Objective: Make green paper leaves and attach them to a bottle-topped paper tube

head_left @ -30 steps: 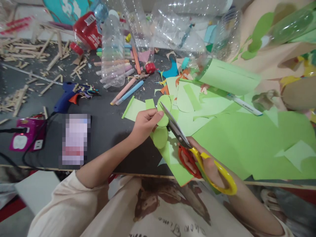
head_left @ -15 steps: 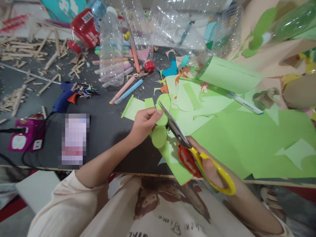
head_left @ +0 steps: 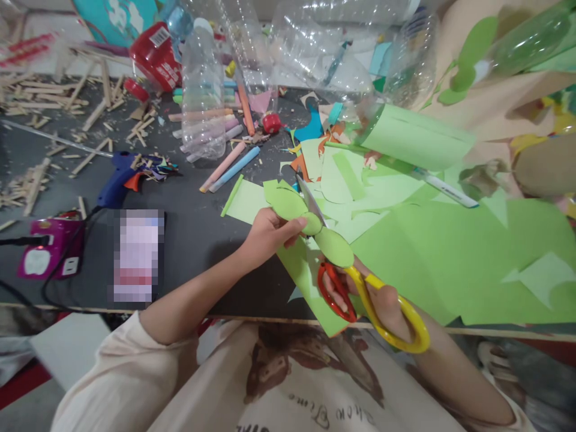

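My left hand (head_left: 274, 234) pinches a light-green paper cutout (head_left: 335, 246) between thumb and fingers. Rounded lobes make up the cutout, joined at a small round middle. In my right hand (head_left: 382, 300) are large scissors (head_left: 371, 294) with one yellow and one red handle loop, my fingers through both. Their blades point up and away and pass behind the cutout, which hides the pivot. Whether the blades touch the paper I cannot tell. Under both hands lie a strip of green paper (head_left: 303, 273) and a large green sheet (head_left: 450, 258).
At the left are a blue glue gun (head_left: 114, 183), a purple box (head_left: 51, 249), a blurred-out phone (head_left: 137, 255) and wooden sticks (head_left: 36, 90). Clear plastic bottles (head_left: 202, 90) line the back. A green paper tube (head_left: 418, 135) and a white pen (head_left: 450, 189) lie at the right.
The cutout has turned in my left hand, so one lobe now points down and right across the scissors. The scissors' blades have gone from in front of the paper to behind it.
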### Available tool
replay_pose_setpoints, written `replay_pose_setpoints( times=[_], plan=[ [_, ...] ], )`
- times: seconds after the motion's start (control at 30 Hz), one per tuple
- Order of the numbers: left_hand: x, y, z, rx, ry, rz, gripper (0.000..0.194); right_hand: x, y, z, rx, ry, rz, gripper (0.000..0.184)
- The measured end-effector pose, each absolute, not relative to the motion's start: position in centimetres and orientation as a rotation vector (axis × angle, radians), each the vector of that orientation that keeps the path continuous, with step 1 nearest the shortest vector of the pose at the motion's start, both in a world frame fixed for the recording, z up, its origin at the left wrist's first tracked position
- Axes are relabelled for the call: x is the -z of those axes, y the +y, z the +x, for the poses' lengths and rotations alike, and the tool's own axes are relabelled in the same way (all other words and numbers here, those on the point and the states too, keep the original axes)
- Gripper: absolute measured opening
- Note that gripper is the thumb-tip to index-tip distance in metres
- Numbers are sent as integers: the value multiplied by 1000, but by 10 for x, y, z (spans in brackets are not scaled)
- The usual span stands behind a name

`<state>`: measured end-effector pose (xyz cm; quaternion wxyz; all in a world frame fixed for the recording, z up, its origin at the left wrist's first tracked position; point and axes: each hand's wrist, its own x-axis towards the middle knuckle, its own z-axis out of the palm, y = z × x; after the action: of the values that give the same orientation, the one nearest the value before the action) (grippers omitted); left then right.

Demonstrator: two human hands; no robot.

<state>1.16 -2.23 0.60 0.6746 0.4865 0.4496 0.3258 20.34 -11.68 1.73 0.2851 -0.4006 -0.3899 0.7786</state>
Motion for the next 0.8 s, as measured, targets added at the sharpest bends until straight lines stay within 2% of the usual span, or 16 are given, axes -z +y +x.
replay_pose_setpoints(
  times=[0.17,0.3,0.43,0.8],
  plan=[
    [-9,-23,13,-732,1008,1069,51,-24,-111,198,-2080,-1094,-1113,91],
    [-9,-23,14,-752,1014,1057,53,-27,-111,196,-2063,-1059,-1173,98],
    [-7,-23,14,-744,1008,1052,52,-29,-111,194,-2027,-997,-1211,89],
    [-8,-22,15,-765,997,1032,48,-21,-117,199,-1941,-1116,-1132,79]
  ],
)
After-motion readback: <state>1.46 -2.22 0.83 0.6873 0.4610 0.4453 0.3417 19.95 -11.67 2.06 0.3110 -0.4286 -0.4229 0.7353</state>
